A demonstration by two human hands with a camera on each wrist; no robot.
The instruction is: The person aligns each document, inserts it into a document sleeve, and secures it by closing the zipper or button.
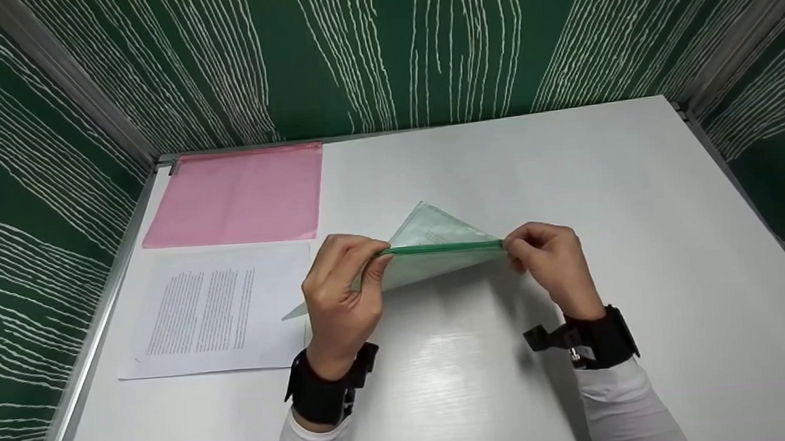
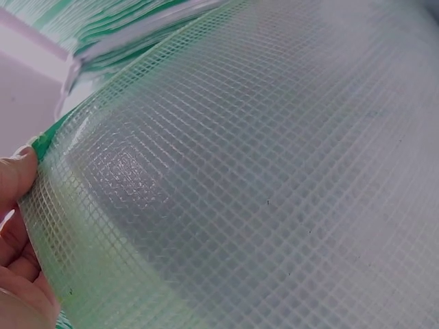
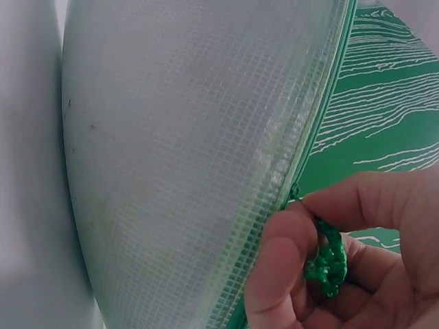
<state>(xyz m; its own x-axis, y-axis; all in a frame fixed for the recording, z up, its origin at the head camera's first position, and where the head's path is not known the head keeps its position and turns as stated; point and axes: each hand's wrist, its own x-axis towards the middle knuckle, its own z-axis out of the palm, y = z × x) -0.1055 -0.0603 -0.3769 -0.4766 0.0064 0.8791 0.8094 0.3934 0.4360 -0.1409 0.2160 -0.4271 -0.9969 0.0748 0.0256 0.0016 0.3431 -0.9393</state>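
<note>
A translucent green mesh zip pouch (image 1: 436, 265) is held above the table, its green zipper (image 1: 445, 248) stretched level between both hands. My left hand (image 1: 345, 288) pinches the zipper edge between thumb and fingers. At the other end, my right hand (image 1: 551, 258) pinches the zipper pull, and a green pull tab (image 3: 330, 264) shows between its fingers in the right wrist view. One corner of the pouch points away behind the zipper. The mesh fills most of the left wrist view, where the left thumb (image 2: 17, 175) presses on its edge.
A pink pouch (image 1: 241, 199) lies flat at the table's far left. In front of it are white printed sheets (image 1: 200, 314), partly covered by the green pouch's corner and the left hand. Green walls with white lines (image 1: 402, 49) enclose the white table (image 1: 636, 199).
</note>
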